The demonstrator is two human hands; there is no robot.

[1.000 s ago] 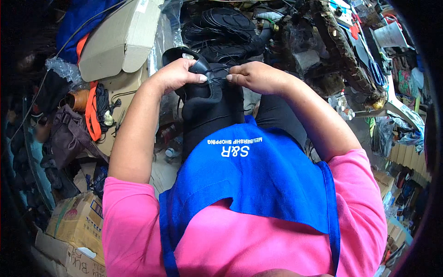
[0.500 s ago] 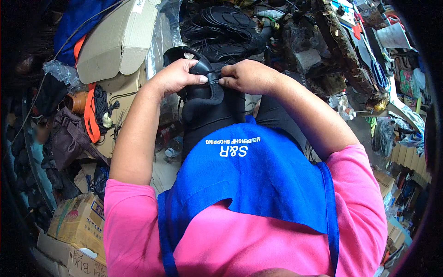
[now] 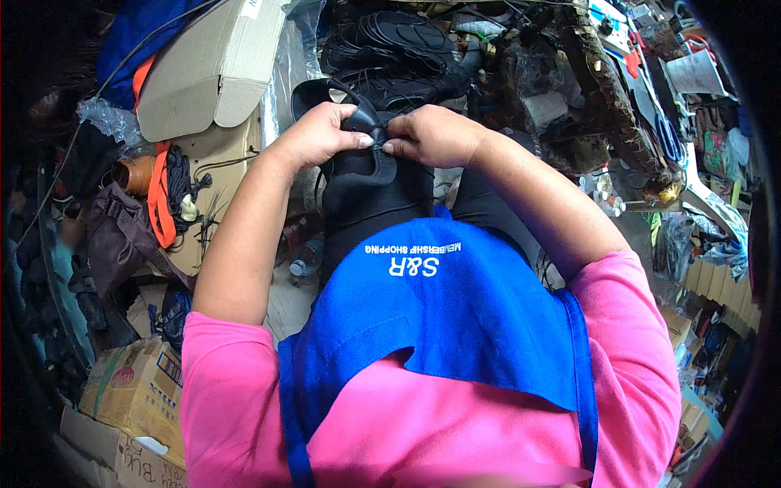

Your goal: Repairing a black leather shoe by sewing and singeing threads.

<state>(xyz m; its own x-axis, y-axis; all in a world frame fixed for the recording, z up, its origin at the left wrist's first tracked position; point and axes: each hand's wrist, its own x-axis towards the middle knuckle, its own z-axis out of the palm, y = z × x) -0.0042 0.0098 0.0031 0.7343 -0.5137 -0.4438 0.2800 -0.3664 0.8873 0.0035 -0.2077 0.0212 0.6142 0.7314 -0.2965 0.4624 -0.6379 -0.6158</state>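
A black shoe rests on my lap over dark trousers, its padded collar toward me. My left hand is closed around its left side, the thumb pressing near the lacing area. From the right, my right hand pinches at the same spot, thumb and forefinger together beside the left thumb. What sits between those fingertips, perhaps a lace or the shoe's edge, is too small and dark to make out. A blue apron covers my lap just behind the shoe.
Beyond the shoe lies a pile of black soles or shoes. Cardboard, an orange strap and a dark bag lie at left, above a box. A rough wooden edge and thread spools stand at right.
My right thumb and fingers have shifted slightly left, closer to my left thumb. Both hands stay on the shoe, and the view has moved a little.
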